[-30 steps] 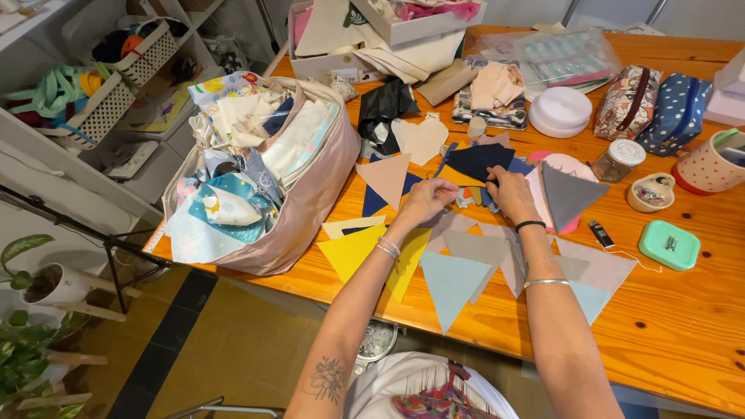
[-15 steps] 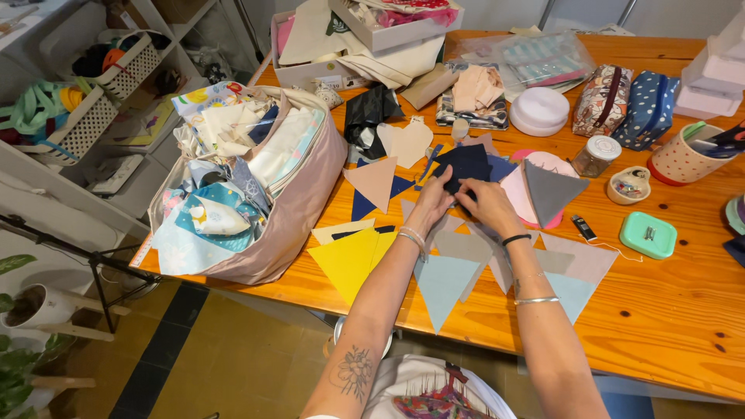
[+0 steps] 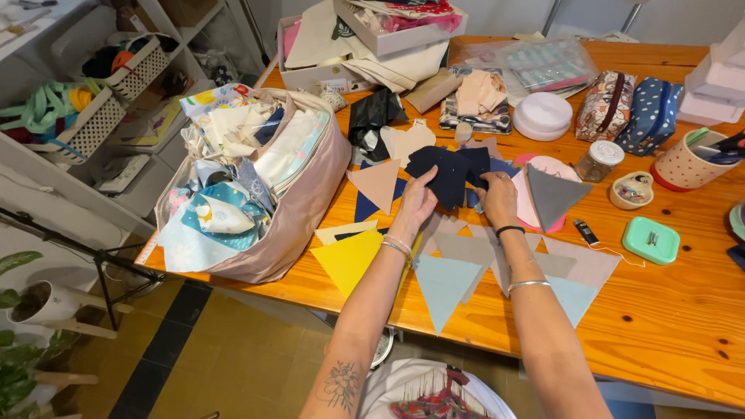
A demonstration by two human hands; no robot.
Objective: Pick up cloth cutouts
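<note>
Honestly, both hands, left (image 3: 417, 203) and right (image 3: 497, 198), have a grip clamped on the navy piece (image 3: 448, 174) mid-surface; one tug could drag the loose triangles (image 3: 446, 277) off the near edge.

Head view. Both hands, left hand (image 3: 417, 203) and right hand (image 3: 497, 198), lift a dark navy triangular fabric piece (image 3: 448, 172) above the orange wooden table (image 3: 683, 310). Beneath them lie cloth pennants: a yellow triangle (image 3: 349, 260) near the front edge, a pale blue triangle (image 3: 445, 281), a grey triangle (image 3: 555, 194). At the left edge stands an open pink fabric bag (image 3: 299, 209) stuffed with scraps.
</note>
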